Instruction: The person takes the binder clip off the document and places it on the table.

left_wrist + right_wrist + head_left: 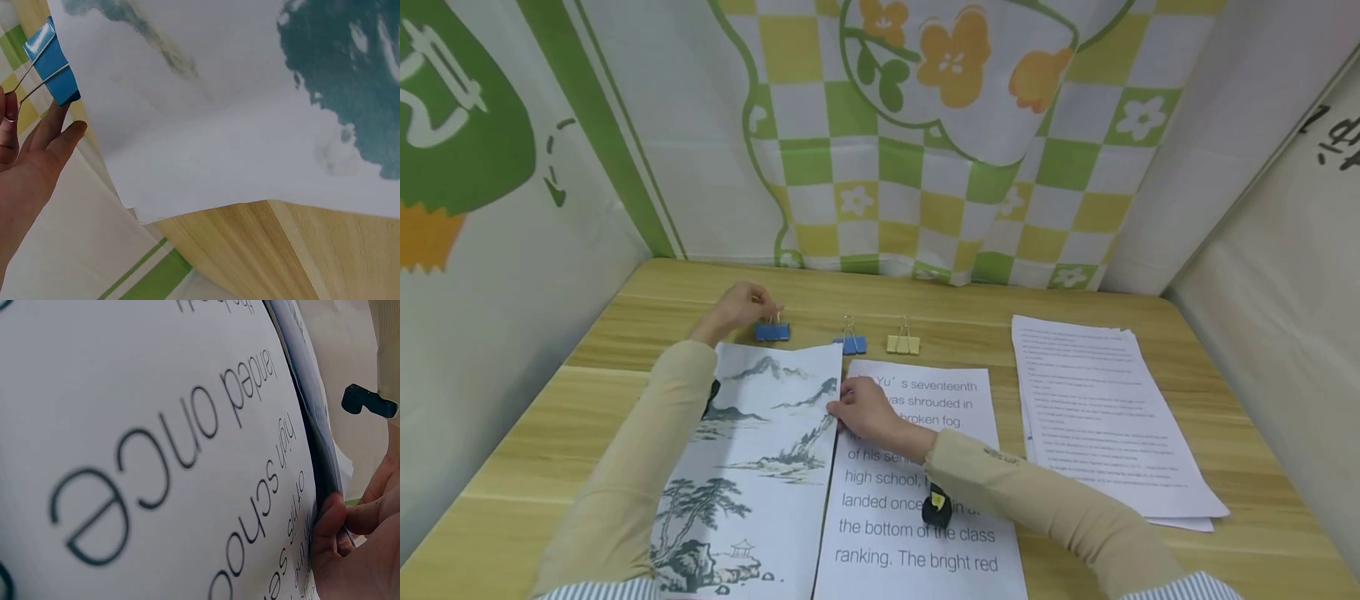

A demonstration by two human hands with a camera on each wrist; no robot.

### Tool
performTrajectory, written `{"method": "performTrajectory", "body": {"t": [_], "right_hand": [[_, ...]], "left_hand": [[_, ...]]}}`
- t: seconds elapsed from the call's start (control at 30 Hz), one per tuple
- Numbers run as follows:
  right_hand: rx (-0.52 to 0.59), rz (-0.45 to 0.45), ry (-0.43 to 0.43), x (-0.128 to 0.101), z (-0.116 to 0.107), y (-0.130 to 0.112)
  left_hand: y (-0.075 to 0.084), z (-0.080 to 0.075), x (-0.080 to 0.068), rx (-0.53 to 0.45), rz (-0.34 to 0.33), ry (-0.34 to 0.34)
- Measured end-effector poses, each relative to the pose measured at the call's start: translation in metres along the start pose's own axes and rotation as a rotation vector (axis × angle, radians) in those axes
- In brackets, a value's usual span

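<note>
Step in hand looked like the pickup of a clip for binding the picture stack. The left hand (735,307) was at the far side of the landscape-print stack (752,467), just past its top edge, fingers pinched on the wire handles of a blue binder clip (772,331); the left wrist view confirmed it, handles between thumb and fingertips, clip body (51,62) right at the stack's corner, not yet on the paper. The right hand (867,411) sat at the stack's right edge, fingers curled round the sheet edges (325,487) and holding them squared against the large-print text page (917,500) beside it. A second blue clip (850,343) and a yellow clip (903,343) stood further right along the same far line, both untouched. A separate pile of small-print sheets (1105,417) lay well to the right of the stack on the wooden table (550,433). Judgement: the next move would call for squeezing the handles to spread the clip's mouth, then sliding it over the stack's top edge while the right hand kept the sheets aligned. Risk was sheets fanning if the right-hand hold eased before the clip bit.
</note>
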State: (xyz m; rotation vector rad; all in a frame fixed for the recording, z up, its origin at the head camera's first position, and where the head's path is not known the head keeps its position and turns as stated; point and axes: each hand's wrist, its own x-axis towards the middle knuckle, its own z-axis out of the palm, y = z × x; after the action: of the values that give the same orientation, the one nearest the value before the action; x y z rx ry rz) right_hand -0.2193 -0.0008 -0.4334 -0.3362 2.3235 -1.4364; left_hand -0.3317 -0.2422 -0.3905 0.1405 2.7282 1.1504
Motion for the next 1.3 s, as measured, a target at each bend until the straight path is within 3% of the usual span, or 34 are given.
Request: {"method": "performTrajectory", "body": {"t": [0.23,0.63,1.1,1.3], "right_hand": [[0.005,-0.013,0.006,-0.001,-0.001,0.000],[0.004,-0.003,0.032,-0.005,-0.009,0.003],[0.031,0.010,0.059,-0.006,-0.015,0.006],[0.020,0.025,0.068,-0.004,-0.033,0.008]], "left_hand": [[0.001,0.003,0.001,0.065,-0.025,0.033],[-0.004,0.009,0.002,0.166,-0.012,0.074],[-0.007,0.010,0.002,0.170,-0.036,0.094],[-0.005,0.010,-0.001,0.150,-0.039,0.099]]}}
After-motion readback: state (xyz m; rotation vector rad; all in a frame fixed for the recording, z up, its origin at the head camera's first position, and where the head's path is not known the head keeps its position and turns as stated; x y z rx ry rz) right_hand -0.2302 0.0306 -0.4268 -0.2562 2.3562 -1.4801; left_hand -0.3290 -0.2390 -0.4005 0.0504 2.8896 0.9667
